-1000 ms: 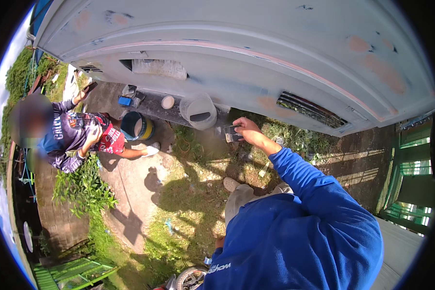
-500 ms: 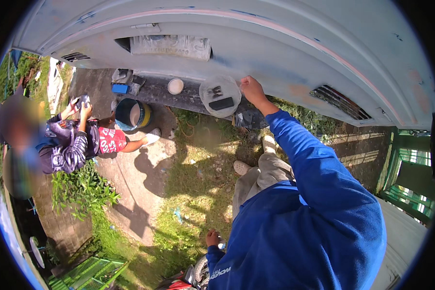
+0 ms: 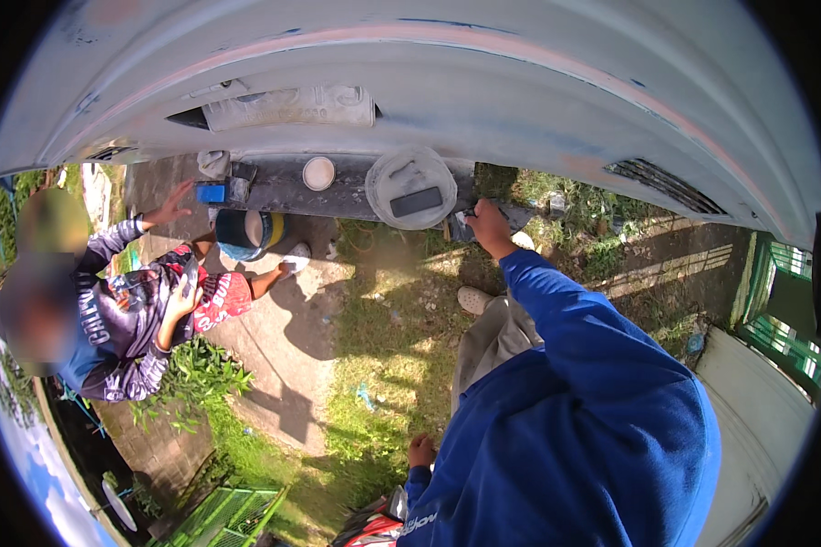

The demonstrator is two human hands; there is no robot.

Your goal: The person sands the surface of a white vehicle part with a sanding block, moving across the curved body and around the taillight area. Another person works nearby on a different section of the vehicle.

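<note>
Right hand (image 3: 491, 228) reaches down to the black sheet (image 3: 462, 230), its fingers curled at the sheet's edge; I cannot tell whether they grip it or only touch it. The left hand (image 3: 420, 452) hangs low by the body, fingers bent inward, and whether anything is in it does not show.

The sheet is at the near right corner of the ledge (image 3: 292, 196), looking crumpled; how much of it the ledge bears is unclear. The step in hand seems to be handling this sheet at the corner. A next move would call for a sure pinch on it and a path clear of the tub (image 3: 379, 187), which is just beside it, toward the ledge's right end.

A dark block (image 3: 417, 201) shows within the tub's outline, in it or on it. Farther left, a white pot (image 3: 319, 187) stands near the middle of the ledge. By its left end are a grey cloth (image 3: 213, 164) and a blue block (image 3: 211, 193), with a co-worker's hand (image 3: 168, 211) near the latter. Below the near edge stands a bucket (image 3: 231, 224). Above the far edge curves the grey panel (image 3: 483, 118).
</note>
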